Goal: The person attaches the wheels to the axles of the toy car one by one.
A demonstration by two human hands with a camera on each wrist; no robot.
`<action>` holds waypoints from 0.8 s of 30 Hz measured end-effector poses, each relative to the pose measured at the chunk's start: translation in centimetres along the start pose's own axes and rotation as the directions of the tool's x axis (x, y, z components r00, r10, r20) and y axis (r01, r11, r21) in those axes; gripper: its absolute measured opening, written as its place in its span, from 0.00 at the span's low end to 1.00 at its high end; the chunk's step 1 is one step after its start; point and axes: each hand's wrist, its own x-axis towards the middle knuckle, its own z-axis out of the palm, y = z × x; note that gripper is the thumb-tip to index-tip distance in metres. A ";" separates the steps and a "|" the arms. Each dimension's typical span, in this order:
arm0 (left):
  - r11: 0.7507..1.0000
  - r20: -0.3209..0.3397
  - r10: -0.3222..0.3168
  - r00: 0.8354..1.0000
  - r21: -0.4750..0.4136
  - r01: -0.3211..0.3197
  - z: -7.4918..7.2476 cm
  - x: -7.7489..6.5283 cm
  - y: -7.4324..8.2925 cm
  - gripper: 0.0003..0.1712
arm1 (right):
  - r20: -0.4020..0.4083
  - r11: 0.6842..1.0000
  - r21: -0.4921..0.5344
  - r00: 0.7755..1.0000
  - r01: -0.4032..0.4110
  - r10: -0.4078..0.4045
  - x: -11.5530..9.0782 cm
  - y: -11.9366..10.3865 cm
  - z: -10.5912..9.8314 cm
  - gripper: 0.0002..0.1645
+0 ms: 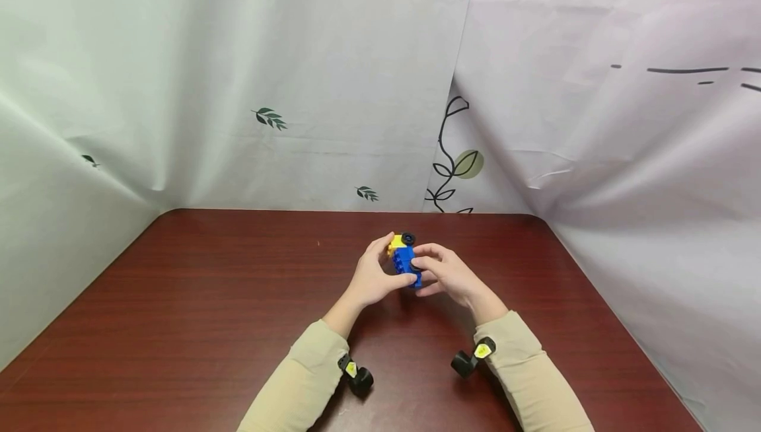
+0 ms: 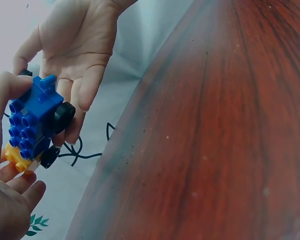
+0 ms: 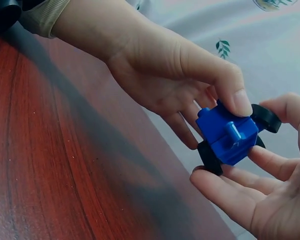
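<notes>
A toy car [image 1: 403, 257] of blue and yellow building blocks with black wheels is held up above the table between both hands. My left hand [image 1: 370, 279] grips it along its length, thumb on the blue end and fingers by the yellow end. From the other side my right hand [image 1: 450, 279] holds it; in the right wrist view its thumb touches one black wheel [image 3: 266, 119] and a finger meets the wheel [image 3: 210, 158] opposite. Blue studs [image 2: 25, 121] show along one face in the left wrist view. The yellow block [image 2: 18, 159] is partly covered by left fingers.
The dark red wooden table [image 1: 196, 326] lies beneath the hands. A pale printed cloth [image 1: 333, 75] hangs behind it and at the sides. Black wrist cameras are strapped at the left sleeve [image 1: 297, 376] and the right sleeve [image 1: 538, 369]. A thin black cable [image 2: 82, 156] shows beyond the table edge.
</notes>
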 end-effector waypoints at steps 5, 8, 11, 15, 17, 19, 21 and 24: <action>1.000 -0.013 0.005 1.000 -0.012 -0.005 0.0 0.0 0.0 0.52 | 0.024 0.999 0.042 1.000 0.004 -0.005 0.0 0.0 0.0 0.27; 0.999 -0.013 0.006 1.000 -0.037 -0.007 -0.1 0.0 0.0 0.52 | 0.043 0.997 0.077 0.999 0.006 -0.010 -0.1 -0.1 0.0 0.31; 0.998 -0.003 0.004 1.000 -0.055 -0.004 -0.1 0.0 0.1 0.52 | 0.068 0.995 0.097 0.997 0.013 -0.020 -0.1 -0.1 -0.1 0.37; 0.998 0.012 0.006 1.000 -0.065 -0.005 -0.1 -0.1 0.1 0.51 | 0.122 0.993 0.120 0.992 0.015 -0.029 -0.2 -0.2 -0.3 0.40; 0.998 0.019 0.009 1.000 -0.069 -0.007 -0.1 0.0 0.1 0.51 | 0.152 0.992 0.128 0.988 0.016 -0.035 -0.3 -0.2 -0.4 0.39; 0.997 0.029 0.010 1.000 -0.076 -0.008 -0.1 0.0 0.1 0.50 | 0.177 0.991 0.133 0.983 0.016 -0.040 -0.4 -0.2 -0.5 0.38; 0.996 0.042 0.007 0.999 -0.085 -0.004 -0.1 0.0 0.2 0.50 | 0.194 0.990 0.137 0.980 0.018 -0.044 -0.5 -0.2 -0.5 0.38; 0.995 0.058 0.004 0.998 -0.104 0.002 -0.1 0.0 0.4 0.50 | 0.209 0.990 0.142 0.977 0.020 -0.050 -0.5 -0.2 -0.6 0.39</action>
